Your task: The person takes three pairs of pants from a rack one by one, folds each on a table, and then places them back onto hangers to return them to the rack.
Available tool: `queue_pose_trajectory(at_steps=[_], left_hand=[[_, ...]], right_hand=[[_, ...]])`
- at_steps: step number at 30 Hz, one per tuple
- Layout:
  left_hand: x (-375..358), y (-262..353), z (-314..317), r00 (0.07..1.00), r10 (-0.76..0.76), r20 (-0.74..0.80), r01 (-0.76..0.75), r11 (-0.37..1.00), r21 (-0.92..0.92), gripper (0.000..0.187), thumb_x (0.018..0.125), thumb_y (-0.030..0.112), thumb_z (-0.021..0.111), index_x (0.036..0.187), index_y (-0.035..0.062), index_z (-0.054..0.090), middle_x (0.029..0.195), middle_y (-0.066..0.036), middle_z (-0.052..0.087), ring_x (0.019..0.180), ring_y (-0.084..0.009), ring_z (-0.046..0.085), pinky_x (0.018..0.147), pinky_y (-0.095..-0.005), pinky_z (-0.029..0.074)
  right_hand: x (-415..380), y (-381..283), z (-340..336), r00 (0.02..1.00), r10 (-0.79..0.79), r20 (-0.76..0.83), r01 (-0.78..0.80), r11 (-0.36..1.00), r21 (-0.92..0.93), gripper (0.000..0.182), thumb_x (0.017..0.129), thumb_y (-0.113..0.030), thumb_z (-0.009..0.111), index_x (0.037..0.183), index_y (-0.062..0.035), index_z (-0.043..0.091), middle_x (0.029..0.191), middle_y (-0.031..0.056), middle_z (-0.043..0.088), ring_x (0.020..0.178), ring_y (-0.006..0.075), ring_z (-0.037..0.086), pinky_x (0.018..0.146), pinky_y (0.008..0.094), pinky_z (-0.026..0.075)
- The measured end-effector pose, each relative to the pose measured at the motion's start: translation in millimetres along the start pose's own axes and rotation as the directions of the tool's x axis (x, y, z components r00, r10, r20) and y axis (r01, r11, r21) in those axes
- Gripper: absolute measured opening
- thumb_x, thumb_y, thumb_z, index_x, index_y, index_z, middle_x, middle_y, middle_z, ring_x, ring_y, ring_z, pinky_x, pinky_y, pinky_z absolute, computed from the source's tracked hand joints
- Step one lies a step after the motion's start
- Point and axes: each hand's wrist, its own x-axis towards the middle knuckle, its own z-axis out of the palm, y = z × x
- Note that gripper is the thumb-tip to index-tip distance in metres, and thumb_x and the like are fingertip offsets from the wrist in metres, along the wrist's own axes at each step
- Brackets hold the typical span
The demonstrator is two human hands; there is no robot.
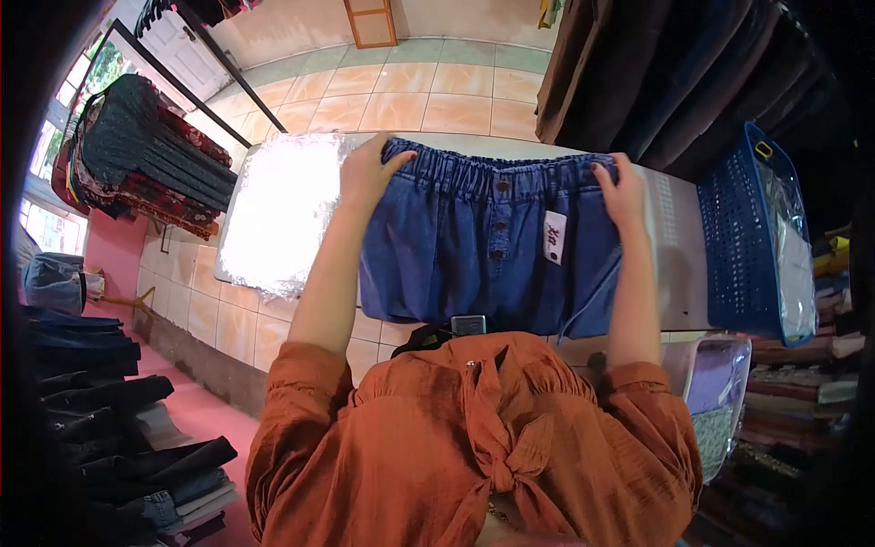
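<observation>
A blue denim garment with a gathered elastic waistband (410, 242) is spread across the table in front of me, its lower part hanging toward my body. Several dark buttons run down its front, and a white paper tag (554, 237) with writing lies right of them. My left hand (367, 169) grips the left end of the waistband, thumb on top and the other fingers mostly hidden behind the cloth. At the opposite end, my right hand (622, 190) is closed on the waistband in the same way, keeping it stretched wide.
Glare covers the left part of the white table (283, 214). A blue perforated basket (743, 246) holding plastic-wrapped items stands at the right end. Hanging clothes (137, 146) fill a rack at left, and folded jeans (128, 401) are stacked below. Dark trousers (674, 73) hang at upper right.
</observation>
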Motion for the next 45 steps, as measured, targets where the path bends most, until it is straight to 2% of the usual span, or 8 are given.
queue_pose_trajectory(at_steps=[2,4,9,23,34,38,40,45], left_hand=[[-4.8,-20.7,53.9,0.999,-0.028,-0.023,0.028,1.000,-0.002,0.053,0.075,0.035,0.068,0.119,0.0089,0.052,0.115,-0.021,0.054,0.102,-0.0296,0.056,0.084,-0.0382,0.044],[-29.9,-32.5,102.4,0.987,0.093,0.132,-0.144,0.875,0.462,0.068,0.076,0.044,0.063,0.134,0.0218,0.036,0.142,-0.017,0.025,0.130,-0.0329,0.027,0.101,-0.0520,0.026],[-102.6,-67.2,147.2,0.845,0.020,0.534,-0.295,0.850,0.436,0.071,0.075,0.058,0.053,0.137,0.0320,0.029,0.147,-0.013,0.011,0.136,-0.0344,0.007,0.099,-0.0652,0.012],[-122.6,-115.4,122.7,0.870,0.120,0.479,-0.323,0.872,0.368,0.058,0.082,0.051,0.048,0.134,0.0279,0.035,0.146,-0.006,0.021,0.135,-0.0273,0.016,0.100,-0.0615,0.015],[-126.9,-119.4,104.8,0.947,0.106,0.303,-0.187,0.949,0.252,0.050,0.081,0.042,0.053,0.128,0.0265,0.045,0.141,-0.006,0.032,0.130,-0.0288,0.028,0.100,-0.0572,0.021],[-129.4,-124.5,110.0,0.976,0.062,0.210,-0.110,0.969,0.223,0.048,0.080,0.039,0.054,0.125,0.0257,0.048,0.138,-0.006,0.037,0.127,-0.0290,0.032,0.100,-0.0563,0.022],[-129.3,-128.3,113.0,0.980,0.077,0.186,-0.121,0.964,0.236,0.046,0.080,0.039,0.054,0.124,0.0260,0.049,0.137,-0.006,0.038,0.127,-0.0285,0.032,0.100,-0.0556,0.022],[-129.0,-127.9,111.0,0.975,0.065,0.212,-0.121,0.957,0.263,0.047,0.081,0.040,0.052,0.125,0.0265,0.048,0.137,-0.006,0.037,0.128,-0.0273,0.031,0.101,-0.0547,0.021]], right_hand=[[-5.8,23.6,47.4,0.961,0.266,0.080,-0.244,0.945,-0.220,0.041,0.079,-0.029,0.062,0.116,-0.0145,0.050,0.103,0.0159,0.060,0.091,0.0315,0.059,0.077,0.0421,0.045],[-35.0,41.3,89.2,0.977,0.157,0.146,-0.080,0.898,-0.432,0.055,0.079,-0.033,0.062,0.129,-0.0235,0.042,0.130,0.0153,0.043,0.117,0.0351,0.042,0.093,0.0521,0.034],[-103.0,52.0,134.4,0.923,0.176,0.341,-0.023,0.912,-0.410,0.062,0.076,-0.041,0.063,0.132,-0.0299,0.039,0.143,0.0142,0.025,0.133,0.0390,0.014,0.099,0.0638,0.015],[-9.7,93.6,141.3,0.995,-0.048,0.083,0.049,0.999,-0.019,0.032,0.081,-0.019,0.059,0.111,-0.0083,0.056,0.114,0.0158,0.053,0.107,0.0353,0.046,0.093,0.0435,0.035],[328.1,-228.4,83.3,0.717,-0.677,-0.165,0.696,0.703,0.144,0.030,0.084,-0.031,0.056,0.087,-0.0018,0.062,0.083,0.0162,0.061,0.077,0.0341,0.058,0.068,0.0367,0.045],[389.1,-347.9,82.7,0.911,-0.409,0.050,0.374,0.871,0.320,0.024,0.084,-0.030,0.055,0.086,-0.0078,0.064,0.072,0.0149,0.060,0.073,0.0357,0.057,0.067,0.0385,0.045],[439.4,-373.8,115.5,0.664,-0.647,-0.375,0.712,0.700,0.054,0.023,0.086,-0.028,0.053,0.087,-0.0068,0.063,0.076,0.0148,0.061,0.076,0.0340,0.058,0.067,0.0360,0.045],[472.3,-434.1,123.6,0.755,-0.529,-0.388,0.600,0.796,0.084,0.033,0.085,-0.030,0.052,0.097,0.0005,0.058,0.094,0.0223,0.060,0.092,0.0353,0.056,0.076,0.0417,0.046]])
